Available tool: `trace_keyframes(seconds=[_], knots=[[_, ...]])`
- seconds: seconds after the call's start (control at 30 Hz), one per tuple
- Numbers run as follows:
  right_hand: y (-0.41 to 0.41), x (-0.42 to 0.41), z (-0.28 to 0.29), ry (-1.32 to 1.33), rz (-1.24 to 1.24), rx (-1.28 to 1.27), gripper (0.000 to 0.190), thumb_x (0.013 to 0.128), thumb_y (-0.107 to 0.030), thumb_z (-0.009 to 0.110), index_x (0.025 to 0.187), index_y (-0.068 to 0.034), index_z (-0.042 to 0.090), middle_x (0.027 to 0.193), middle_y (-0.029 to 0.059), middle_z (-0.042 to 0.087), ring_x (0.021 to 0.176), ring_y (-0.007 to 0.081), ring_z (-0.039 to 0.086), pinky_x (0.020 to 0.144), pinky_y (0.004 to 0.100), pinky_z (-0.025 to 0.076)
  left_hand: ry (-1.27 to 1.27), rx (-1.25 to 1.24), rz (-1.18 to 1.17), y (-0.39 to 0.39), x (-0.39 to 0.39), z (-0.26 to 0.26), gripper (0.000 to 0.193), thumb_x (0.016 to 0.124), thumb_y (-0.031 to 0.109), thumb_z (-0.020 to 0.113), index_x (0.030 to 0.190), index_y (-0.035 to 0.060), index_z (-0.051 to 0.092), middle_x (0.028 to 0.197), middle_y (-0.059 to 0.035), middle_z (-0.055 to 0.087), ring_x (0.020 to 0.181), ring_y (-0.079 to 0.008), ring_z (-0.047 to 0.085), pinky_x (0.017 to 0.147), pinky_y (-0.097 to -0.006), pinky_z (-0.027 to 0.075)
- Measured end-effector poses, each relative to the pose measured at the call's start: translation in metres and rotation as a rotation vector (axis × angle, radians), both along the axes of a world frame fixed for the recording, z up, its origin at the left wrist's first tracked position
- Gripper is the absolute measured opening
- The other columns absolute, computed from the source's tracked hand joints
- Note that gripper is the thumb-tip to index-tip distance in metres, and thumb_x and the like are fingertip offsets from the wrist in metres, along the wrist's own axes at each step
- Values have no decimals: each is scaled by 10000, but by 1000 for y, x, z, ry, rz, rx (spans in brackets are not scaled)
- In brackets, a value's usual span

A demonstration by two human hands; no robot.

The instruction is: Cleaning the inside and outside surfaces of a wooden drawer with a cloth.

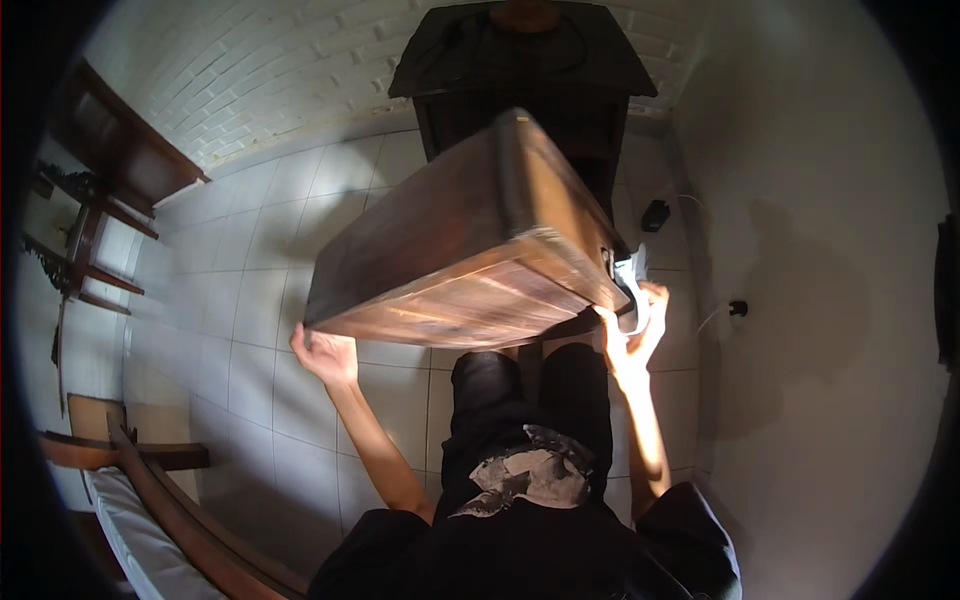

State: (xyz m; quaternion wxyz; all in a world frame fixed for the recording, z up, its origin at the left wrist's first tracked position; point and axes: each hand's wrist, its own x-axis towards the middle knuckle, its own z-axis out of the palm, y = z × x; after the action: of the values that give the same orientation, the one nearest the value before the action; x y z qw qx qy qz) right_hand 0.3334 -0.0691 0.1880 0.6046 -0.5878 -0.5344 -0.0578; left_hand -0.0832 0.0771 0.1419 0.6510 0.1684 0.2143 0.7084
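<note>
A brown wooden box (420, 217), perhaps a drawer, is held tilted in the air in front of my legs. Its lighter plank side (465, 304) faces me, and blur softens its edges. My left hand (330, 356) grips the lower left corner, with most of the fingers hidden behind or under the wood. At the lower right end, my right hand (634, 330) has its thumb against the box. A white cloth or tissue (636, 289) hangs between that hand's fingers and the box, beside a small dark fitting on the wood.
Beyond the box stands a dark wooden cabinet (525, 67) against a white brick wall (285, 67). A black adapter (655, 215) lies on the tiled floor (255, 307), near a black plug (739, 308) at the right wall. A cushioned wooden chair (150, 517) is at lower left.
</note>
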Motion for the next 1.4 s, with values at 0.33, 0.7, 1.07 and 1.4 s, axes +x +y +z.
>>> trace_keyframes(seconds=[0.33,0.7,1.07,1.4], knots=[[-25,-17,-97,409,-133,-117,482,837,-236,755,1159,28,513,1036,113,547,966,226,534,878,343,424,317,-162,413,7,49,8,234,844,290,580,977,99,602,976,11,604,981,-130,552,925,-288,410],[-67,-9,-134,510,-290,-352,694,881,-322,706,1329,88,370,1246,233,490,1167,328,475,1013,405,351,483,-290,199,6,111,0,415,855,343,623,1112,27,545,1144,-89,527,1059,-211,510,943,-355,418],[-113,29,-145,374,-146,-505,575,890,-250,676,1278,105,444,1175,196,572,1060,287,547,956,377,397,470,-169,97,13,107,-5,303,897,311,536,952,27,627,986,-92,650,962,-223,602,896,-374,449],[-131,86,-32,1072,-529,102,568,951,-412,555,1284,46,516,1223,132,568,1056,250,561,952,355,430,551,-94,287,5,119,3,260,847,268,599,787,21,543,818,-50,529,800,-178,542,751,-345,468]])
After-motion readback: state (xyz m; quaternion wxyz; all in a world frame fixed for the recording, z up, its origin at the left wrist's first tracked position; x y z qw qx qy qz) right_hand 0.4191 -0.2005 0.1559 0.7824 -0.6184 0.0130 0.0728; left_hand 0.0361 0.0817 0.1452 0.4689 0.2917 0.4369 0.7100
